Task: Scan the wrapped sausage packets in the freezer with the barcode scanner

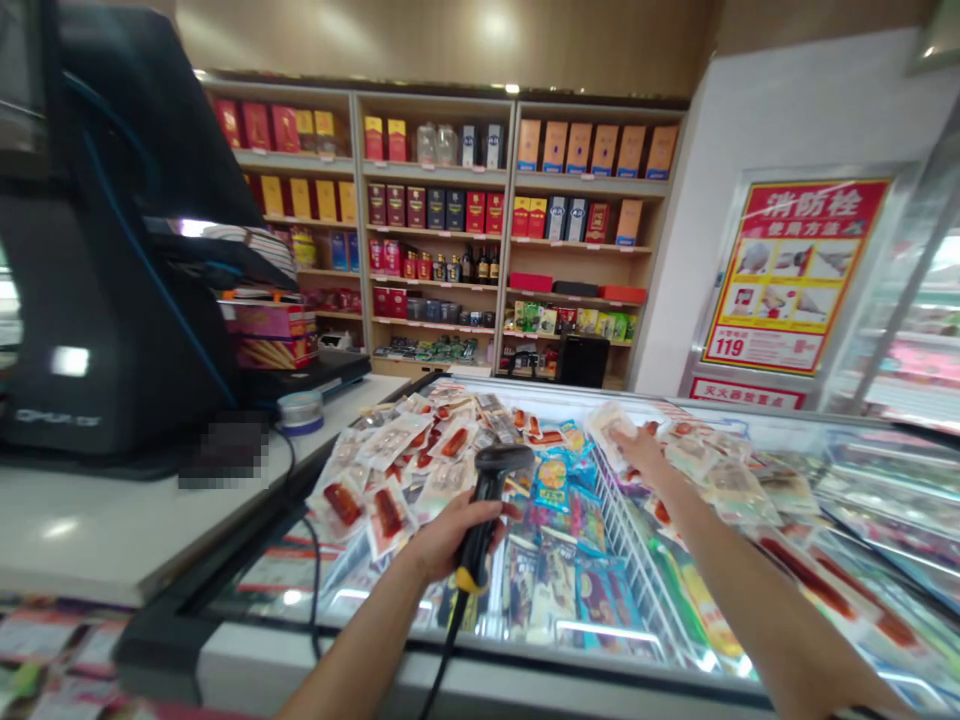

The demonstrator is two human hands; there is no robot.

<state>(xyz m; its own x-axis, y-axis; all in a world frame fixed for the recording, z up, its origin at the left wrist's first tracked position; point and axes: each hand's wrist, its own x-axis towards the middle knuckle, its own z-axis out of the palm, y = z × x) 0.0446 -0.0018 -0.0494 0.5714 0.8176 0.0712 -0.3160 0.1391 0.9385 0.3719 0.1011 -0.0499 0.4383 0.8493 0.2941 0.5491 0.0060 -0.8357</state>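
So the left hand (459, 530) has a black and yellow barcode scanner (484, 515) gripped over the near part of the chest freezer (322, 655). Right hand's (643, 452) reaching to the far side, fingers on a clear packet (609, 432), just right of the left pile of sealed packs (420, 450).

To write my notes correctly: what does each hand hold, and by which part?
Left hand: barcode scanner, by its handle. Right hand: touching a clear packet; hold unclear.

Packets (389, 512) seemingly on freezer (240, 655), shelves (431, 175) behind.
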